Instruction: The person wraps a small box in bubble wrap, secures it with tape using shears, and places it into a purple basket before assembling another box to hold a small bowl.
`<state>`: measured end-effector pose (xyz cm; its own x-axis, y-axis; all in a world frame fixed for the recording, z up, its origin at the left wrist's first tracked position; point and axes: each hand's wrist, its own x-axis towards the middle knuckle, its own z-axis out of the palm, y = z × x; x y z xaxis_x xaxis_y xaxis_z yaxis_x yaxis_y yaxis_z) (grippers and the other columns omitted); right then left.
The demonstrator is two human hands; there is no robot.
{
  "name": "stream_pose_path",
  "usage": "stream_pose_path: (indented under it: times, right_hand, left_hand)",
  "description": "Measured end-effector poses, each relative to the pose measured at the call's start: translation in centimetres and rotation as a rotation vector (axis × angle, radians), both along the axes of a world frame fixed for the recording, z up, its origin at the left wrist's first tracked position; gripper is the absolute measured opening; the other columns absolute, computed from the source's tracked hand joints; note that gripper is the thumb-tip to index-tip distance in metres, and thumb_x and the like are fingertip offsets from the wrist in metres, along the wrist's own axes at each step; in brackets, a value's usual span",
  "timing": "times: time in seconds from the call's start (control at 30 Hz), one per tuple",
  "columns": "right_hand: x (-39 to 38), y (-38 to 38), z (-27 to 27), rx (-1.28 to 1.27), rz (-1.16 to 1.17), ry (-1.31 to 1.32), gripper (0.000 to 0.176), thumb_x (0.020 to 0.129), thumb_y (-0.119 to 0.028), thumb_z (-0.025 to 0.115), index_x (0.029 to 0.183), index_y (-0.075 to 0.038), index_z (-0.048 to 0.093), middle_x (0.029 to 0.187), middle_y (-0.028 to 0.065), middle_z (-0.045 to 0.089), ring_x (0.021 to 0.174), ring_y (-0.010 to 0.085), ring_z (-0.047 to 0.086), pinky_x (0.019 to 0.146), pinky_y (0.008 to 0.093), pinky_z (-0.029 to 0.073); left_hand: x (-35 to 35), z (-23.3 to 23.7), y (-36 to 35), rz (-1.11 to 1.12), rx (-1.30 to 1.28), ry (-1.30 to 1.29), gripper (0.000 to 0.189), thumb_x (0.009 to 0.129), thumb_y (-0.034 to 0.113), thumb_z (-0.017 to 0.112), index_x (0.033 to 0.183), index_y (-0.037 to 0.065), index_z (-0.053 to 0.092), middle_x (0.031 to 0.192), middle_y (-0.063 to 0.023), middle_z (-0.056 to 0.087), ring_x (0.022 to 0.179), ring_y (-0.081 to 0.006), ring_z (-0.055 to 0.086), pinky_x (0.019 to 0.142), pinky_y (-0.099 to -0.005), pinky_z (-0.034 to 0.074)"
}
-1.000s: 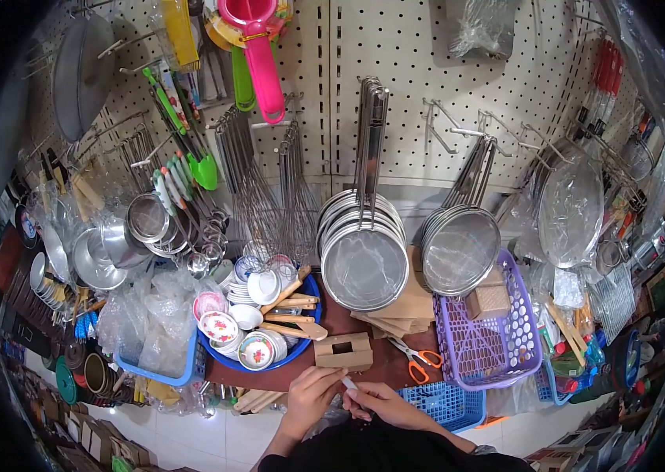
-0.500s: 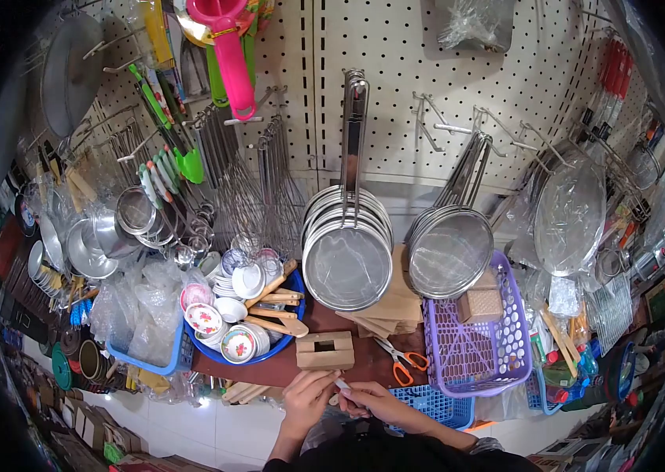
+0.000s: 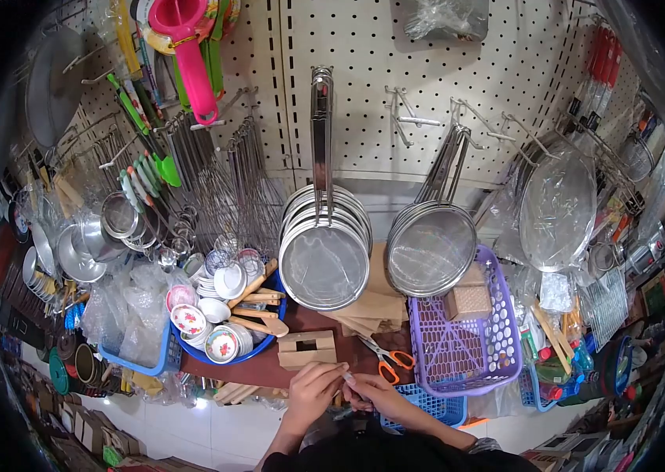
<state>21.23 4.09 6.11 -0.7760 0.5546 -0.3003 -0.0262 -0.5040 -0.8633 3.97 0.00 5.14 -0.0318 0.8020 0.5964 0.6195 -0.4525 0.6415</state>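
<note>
Low in the middle of the head view, my left hand and my right hand are close together with bent fingers. A small pale piece shows at the fingertips of my right hand, too small to name. My left fingers are pinched near it; what they hold, if anything, is hidden. Just beyond my hands lies a folded brown cardboard piece with a slot in it. Orange-handled scissors rest to the right of it, partly opened, near my right hand.
A blue basin of small bowls and wooden-handled tools stands left. Flat cardboard lies under hanging strainers. At right is a purple basket with a brown box; below it sits a blue basket. Whisks hang from the pegboard.
My view has shifted, so the shelf and goods appear farther left. My hands stay together near the cardboard piece, with fingers slightly rearranged around the small pale piece.
</note>
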Motion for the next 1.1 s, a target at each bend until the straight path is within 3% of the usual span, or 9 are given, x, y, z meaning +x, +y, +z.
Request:
stream_pose_path:
  times: [0.4, 1.1]
  right_hand:
    - [1.4, 0.4, 0.9, 0.001, 0.021, 0.043, 0.034, 0.104, -0.03, 0.043, 0.089, -0.004, 0.058, 0.066, -0.0051, 0.041, 0.058, 0.0046, 0.033, 0.055, 0.0215, 0.027]
    - [-0.7, 0.3, 0.3, 0.019, 0.053, 0.062, 0.032, 0.103, -0.029, 0.039, 0.089, -0.005, 0.056, 0.065, -0.0052, 0.039, 0.056, 0.0044, 0.032, 0.054, 0.0211, 0.027]
  left_hand:
    - [0.7, 0.9, 0.1, -0.015, 0.091, 0.023, 0.033, 0.067, -0.003, 0.075, 0.099, 0.002, 0.071, 0.098, -0.0068, 0.069, 0.081, -0.025, 0.066, 0.069, -0.0332, 0.054]
    - [-1.0, 0.5, -0.3, 0.02, 0.023, -0.047, 0.028, 0.066, -0.006, 0.074, 0.093, 0.002, 0.072, 0.091, -0.0084, 0.07, 0.08, -0.0261, 0.065, 0.071, -0.0341, 0.052]
